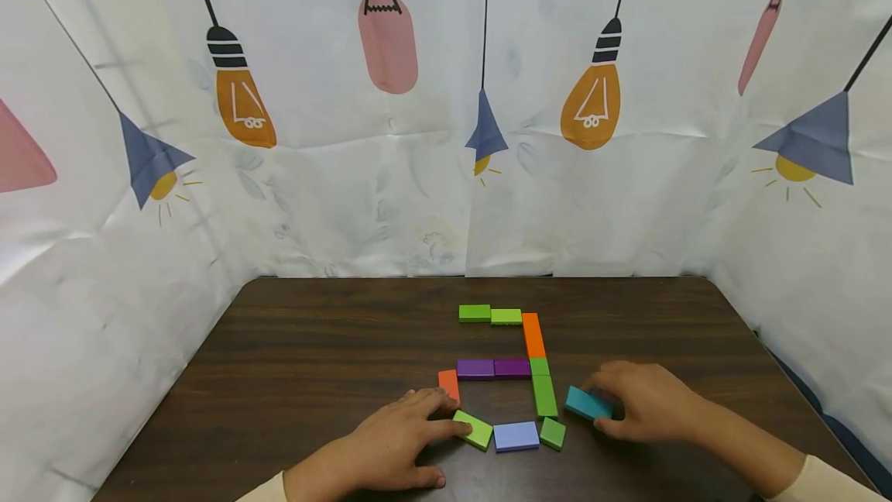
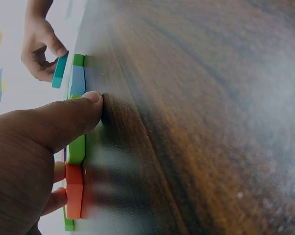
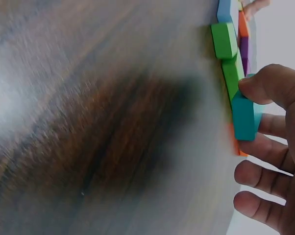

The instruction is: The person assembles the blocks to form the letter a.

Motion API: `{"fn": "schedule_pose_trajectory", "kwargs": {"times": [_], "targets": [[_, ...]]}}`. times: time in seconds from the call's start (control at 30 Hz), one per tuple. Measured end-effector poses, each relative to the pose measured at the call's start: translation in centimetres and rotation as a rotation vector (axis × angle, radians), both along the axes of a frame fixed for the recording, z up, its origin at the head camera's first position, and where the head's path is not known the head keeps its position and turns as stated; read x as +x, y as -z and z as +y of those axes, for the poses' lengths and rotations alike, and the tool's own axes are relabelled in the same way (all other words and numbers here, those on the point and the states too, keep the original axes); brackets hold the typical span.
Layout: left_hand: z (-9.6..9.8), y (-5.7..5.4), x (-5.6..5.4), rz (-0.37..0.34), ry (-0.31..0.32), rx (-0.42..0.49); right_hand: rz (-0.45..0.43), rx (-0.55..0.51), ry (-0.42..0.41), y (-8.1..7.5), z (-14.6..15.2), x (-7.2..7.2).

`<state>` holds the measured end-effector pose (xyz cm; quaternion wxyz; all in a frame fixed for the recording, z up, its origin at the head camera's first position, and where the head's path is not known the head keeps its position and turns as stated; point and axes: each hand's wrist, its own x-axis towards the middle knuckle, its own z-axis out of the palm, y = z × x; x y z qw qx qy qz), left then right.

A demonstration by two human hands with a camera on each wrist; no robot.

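Observation:
My right hand pinches a teal block between thumb and fingers, right of the laid-out blocks. The right wrist view shows the thumb on one side of this teal block. My left hand has its fingers stretched forward, one fingertip on a tilted lime block. Other left fingertips are at the near end of a red-orange block, and the thumb is apart from the blocks. To the lime block's right lie a light blue block and a small green block.
Two purple blocks lie in a row, meeting a right-hand column of green blocks and an orange block. Green blocks run left from its top. The dark wooden table ends at a patterned curtain.

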<state>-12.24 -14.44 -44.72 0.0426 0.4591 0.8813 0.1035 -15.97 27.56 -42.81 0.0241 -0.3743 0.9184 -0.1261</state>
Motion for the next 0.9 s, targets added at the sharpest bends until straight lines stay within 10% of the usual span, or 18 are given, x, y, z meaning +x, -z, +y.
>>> {"fn": "schedule_pose_trajectory", "kwargs": {"times": [0.9], "targets": [[0.0, 0.3, 0.1, 0.058, 0.012, 0.016, -0.134, -0.052, -0.134, 1.1, -0.8, 2.5]]}}
